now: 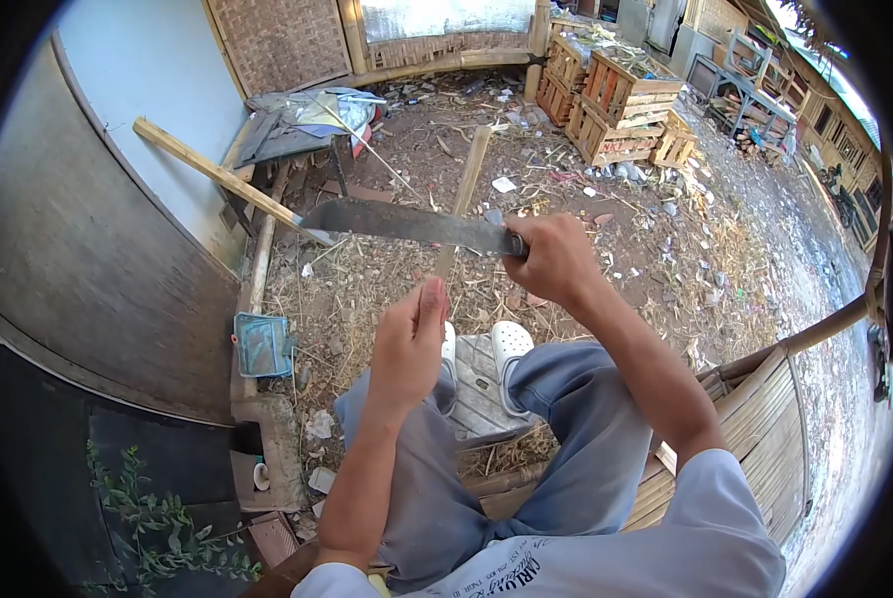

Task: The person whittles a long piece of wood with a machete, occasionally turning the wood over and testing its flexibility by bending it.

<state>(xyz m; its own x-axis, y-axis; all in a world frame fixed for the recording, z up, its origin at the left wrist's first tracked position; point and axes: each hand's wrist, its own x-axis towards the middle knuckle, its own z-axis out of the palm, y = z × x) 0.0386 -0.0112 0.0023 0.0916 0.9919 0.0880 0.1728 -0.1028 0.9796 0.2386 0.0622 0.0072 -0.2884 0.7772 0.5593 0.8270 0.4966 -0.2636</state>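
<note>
My right hand (pixel 556 257) is closed around the dark handle of a machete (pixel 391 221), whose broad worn blade points left, roughly level. In my left hand (pixel 409 344) is the lower end of a flat bamboo strip (pixel 472 164), my thumb lying along it. The strip leans up and away from me. The blade crosses in front of the strip above my left thumb; whether its edge bites into the strip I cannot tell. Near the machete's tip, the end of a bamboo pole (pixel 217 177) slants up to the left.
White clogs (pixel 511 344) stand on a slatted plastic crate (pixel 476 384) between my knees. A blue-framed basket (pixel 264 344) lies at left, by the wall. Wooden crates (pixel 606 115) are stacked at the back. Litter and shavings cover the ground (pixel 586 214). Bamboo slats (pixel 740 448) are at right.
</note>
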